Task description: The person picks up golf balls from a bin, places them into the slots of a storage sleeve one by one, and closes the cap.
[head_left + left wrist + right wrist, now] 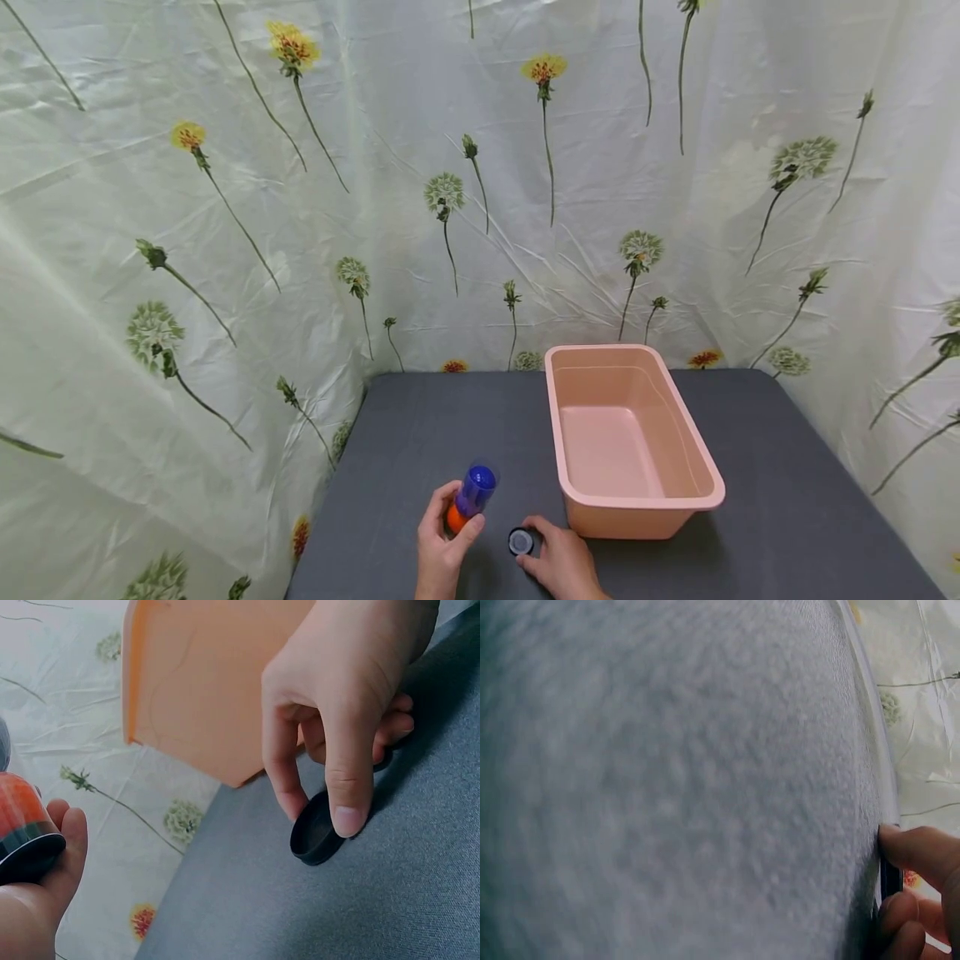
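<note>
My left hand (441, 550) grips a clear tube (472, 494) that holds a blue ball (482, 477) and an orange ball (456, 518). The tube leans to the right in the head view; a black base (34, 859) shows on it in the left wrist view. My right hand (564, 560) pinches a round black cap (521, 542) at the tabletop, to the right of the tube. Thumb and fingertips press the cap's rim on opposite sides, with its hollow side showing in the left wrist view. In the right wrist view only the cap's dark edge (890, 879) shows.
A pink plastic basin (697, 502) stands on the dark grey table (450, 417), just beyond and to the right of my right hand. White curtains (390, 208) printed with dandelions hang behind and beside the table.
</note>
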`<state>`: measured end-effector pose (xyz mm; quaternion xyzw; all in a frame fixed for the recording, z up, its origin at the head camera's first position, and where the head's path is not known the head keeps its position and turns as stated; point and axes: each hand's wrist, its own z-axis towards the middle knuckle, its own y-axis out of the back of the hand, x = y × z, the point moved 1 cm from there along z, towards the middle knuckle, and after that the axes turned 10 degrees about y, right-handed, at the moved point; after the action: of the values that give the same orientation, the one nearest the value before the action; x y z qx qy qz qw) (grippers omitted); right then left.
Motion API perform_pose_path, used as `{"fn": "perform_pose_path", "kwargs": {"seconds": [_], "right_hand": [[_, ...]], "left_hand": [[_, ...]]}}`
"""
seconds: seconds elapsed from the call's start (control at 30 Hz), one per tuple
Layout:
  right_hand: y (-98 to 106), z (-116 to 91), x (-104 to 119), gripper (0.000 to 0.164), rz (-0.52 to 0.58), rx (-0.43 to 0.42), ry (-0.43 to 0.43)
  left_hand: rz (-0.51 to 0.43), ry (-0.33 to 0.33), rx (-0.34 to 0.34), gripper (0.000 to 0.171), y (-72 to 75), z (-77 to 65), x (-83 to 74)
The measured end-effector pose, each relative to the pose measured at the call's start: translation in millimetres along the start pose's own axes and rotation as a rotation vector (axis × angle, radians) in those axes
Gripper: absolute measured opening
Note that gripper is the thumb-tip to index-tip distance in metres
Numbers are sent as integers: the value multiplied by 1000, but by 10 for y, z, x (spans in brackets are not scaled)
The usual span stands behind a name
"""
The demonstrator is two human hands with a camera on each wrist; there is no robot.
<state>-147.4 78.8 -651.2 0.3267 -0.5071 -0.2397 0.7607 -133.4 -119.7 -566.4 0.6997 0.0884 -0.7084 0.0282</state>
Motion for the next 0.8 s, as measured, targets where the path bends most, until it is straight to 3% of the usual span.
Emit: {"fn": "perform_pose_path", "kwargs": {"seconds": [0.3, 0.57, 0.8], "right_hand": [[123, -7, 14, 36, 208, 131, 58], [333, 7, 203, 36, 255, 43, 160], [555, 36, 422, 37, 291, 46, 175]], "left_hand": [[12, 17, 39, 45, 1, -12, 12], [6, -49, 70, 43, 9, -9, 51], [23, -62, 100, 42, 0, 3, 45]]}}
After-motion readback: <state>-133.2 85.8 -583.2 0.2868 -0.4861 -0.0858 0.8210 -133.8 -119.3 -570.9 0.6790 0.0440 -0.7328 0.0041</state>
